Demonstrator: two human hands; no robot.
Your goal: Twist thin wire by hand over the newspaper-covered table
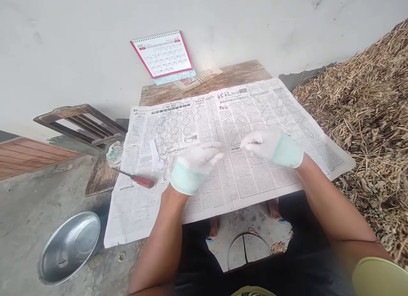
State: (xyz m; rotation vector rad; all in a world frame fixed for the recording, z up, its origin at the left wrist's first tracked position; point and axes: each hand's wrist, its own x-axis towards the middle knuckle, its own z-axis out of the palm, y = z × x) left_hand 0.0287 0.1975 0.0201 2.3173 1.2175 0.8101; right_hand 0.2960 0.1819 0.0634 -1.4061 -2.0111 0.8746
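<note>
Both hands wear white knit gloves with mint cuffs, held above a newspaper sheet [204,202] covered with thin, dark looping lines; drawn marks or fine wire, I cannot tell. My left hand [199,160] reaches inward from the left, fingers stretched and slightly apart, with nothing visible in them. Facing it across a small gap, my right hand [267,146] has its thumb and fingertips drawn together; anything between them is too small to make out. Left of my left hand lies a slim white piece with a round end [156,155]. A red-handled screwdriver [142,181] rests near the paper's left edge.
A desk calendar [164,54] stands at the back of the wooden table [245,71], by a folded newspaper piece [199,79]. To the left are a wooden chair [100,170] with a crumpled bag [114,153] and a metal basin [70,247]. Dried plant stalks [369,96] are heaped right.
</note>
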